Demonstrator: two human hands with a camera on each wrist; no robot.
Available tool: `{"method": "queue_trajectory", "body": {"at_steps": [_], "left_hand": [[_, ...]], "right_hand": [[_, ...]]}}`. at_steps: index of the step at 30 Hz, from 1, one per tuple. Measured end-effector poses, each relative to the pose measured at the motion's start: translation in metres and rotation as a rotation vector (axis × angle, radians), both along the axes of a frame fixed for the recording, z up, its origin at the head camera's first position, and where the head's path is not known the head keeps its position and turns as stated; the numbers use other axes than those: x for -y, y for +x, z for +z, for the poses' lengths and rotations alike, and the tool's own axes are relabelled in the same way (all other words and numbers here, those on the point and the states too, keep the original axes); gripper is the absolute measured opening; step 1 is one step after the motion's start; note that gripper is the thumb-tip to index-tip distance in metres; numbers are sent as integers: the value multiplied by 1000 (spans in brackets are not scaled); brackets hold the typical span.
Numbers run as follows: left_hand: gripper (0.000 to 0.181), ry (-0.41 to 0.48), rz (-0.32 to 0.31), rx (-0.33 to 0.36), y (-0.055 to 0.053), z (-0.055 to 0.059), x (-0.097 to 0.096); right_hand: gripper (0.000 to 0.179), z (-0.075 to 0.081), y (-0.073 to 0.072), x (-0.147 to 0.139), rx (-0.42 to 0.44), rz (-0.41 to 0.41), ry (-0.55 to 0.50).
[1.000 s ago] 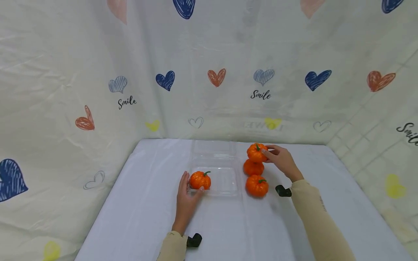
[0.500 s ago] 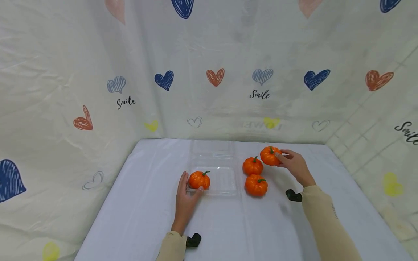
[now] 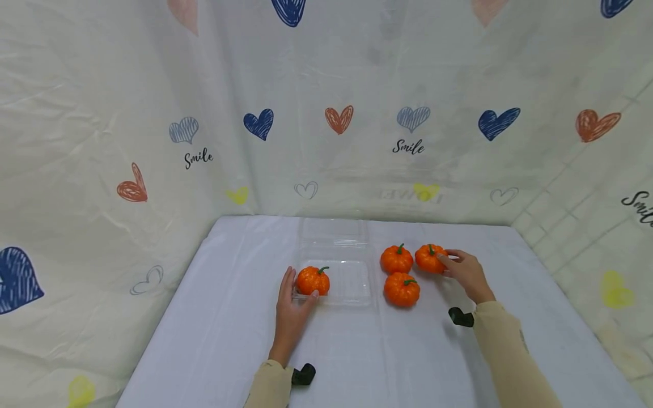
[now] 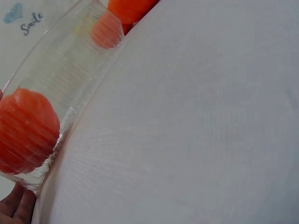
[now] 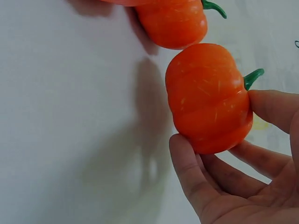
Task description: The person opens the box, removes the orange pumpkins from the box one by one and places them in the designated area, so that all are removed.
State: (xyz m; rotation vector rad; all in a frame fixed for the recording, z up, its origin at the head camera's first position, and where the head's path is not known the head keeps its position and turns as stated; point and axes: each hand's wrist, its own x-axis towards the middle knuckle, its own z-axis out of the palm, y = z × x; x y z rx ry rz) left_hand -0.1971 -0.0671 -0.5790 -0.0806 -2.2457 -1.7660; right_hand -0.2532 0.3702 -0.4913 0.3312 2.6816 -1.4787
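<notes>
In the head view my left hand (image 3: 293, 314) holds the near left corner of a clear plastic container (image 3: 352, 283), fingers along its left side and thumb at the front. Inside that corner sits an orange toy pumpkin (image 3: 312, 281), seen through the clear wall (image 4: 28, 130) in the left wrist view. My right hand (image 3: 466, 275) grips another toy pumpkin (image 5: 210, 98) by its side between thumb and fingers, its green stem up, close over the table. Just left of it are two more toy pumpkins, a far one (image 3: 396, 259) and a near one (image 3: 401, 290).
The container's clear lid (image 3: 334, 231) lies folded back toward the rear edge. A white cloth (image 3: 245, 272) covers the table. Behind and beside it hangs a pale curtain (image 3: 357, 170) printed with hearts. Each wrist wears a dark camera mount (image 3: 304, 374).
My right hand has carried its pumpkin rightward from above the far pumpkin, then lowered it beside that one. My left hand has stayed at the container's corner.
</notes>
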Motion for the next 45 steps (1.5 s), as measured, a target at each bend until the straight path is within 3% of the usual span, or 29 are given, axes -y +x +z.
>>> {"method": "queue_trajectory", "body": {"at_steps": [12, 21, 29, 39, 45], "left_hand": [[89, -20, 10, 11, 1, 0, -1], [90, -15, 12, 16, 1, 3, -1], [89, -14, 10, 15, 2, 2, -1], [89, -6, 4, 14, 3, 3, 0], [88, -5, 11, 24, 4, 4, -1]], "right_hand": [[72, -13, 3, 1, 60, -20, 33], [72, -14, 2, 6, 80, -40, 11], [84, -10, 5, 7, 98, -61, -67], [86, 13, 9, 24, -32, -123, -93], [88, 25, 9, 37, -109, -123, -182]]}}
